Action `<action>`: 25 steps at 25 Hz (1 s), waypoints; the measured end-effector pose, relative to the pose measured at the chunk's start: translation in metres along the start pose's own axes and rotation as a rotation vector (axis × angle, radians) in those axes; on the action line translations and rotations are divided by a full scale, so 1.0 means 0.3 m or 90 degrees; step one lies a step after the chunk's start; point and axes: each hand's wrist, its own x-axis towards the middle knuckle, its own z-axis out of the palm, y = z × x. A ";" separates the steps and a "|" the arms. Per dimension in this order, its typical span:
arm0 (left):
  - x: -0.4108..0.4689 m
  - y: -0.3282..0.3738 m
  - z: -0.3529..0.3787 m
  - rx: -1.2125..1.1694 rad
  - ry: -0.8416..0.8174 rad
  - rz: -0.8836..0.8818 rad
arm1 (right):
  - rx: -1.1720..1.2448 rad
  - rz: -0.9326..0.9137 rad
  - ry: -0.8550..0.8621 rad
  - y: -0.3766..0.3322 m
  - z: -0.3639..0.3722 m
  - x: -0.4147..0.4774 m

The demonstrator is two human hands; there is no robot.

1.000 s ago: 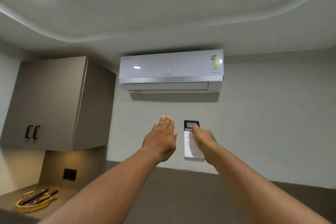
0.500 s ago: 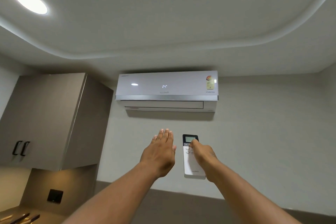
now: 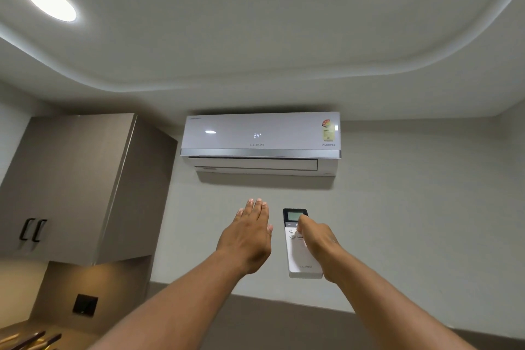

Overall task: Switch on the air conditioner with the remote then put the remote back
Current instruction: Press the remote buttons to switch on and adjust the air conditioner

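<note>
A white split air conditioner hangs high on the wall, its front panel lit with "24". Below it my right hand holds a white remote upright, pointed at the unit, thumb resting on the buttons under its small dark-framed screen. My left hand is raised beside the remote, flat, fingers together and stretched toward the wall, holding nothing.
A grey wall cabinet with two black handles hangs at the left. Under it sit a dark wall socket and some utensils at the bottom left corner. Two round ceiling lights glow overhead.
The air conditioner's display came on, showing "24". The view tilted upward, so the unit sits lower in frame. Both hands keep much the same pose.
</note>
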 end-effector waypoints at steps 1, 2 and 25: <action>-0.002 0.002 -0.001 0.000 -0.001 0.000 | -0.001 -0.001 -0.002 -0.001 -0.003 -0.005; -0.006 0.004 0.000 0.000 -0.002 0.000 | 0.000 -0.002 -0.002 -0.001 -0.006 -0.009; -0.013 0.025 -0.003 0.011 -0.009 0.017 | 0.024 0.000 0.002 0.012 -0.015 -0.022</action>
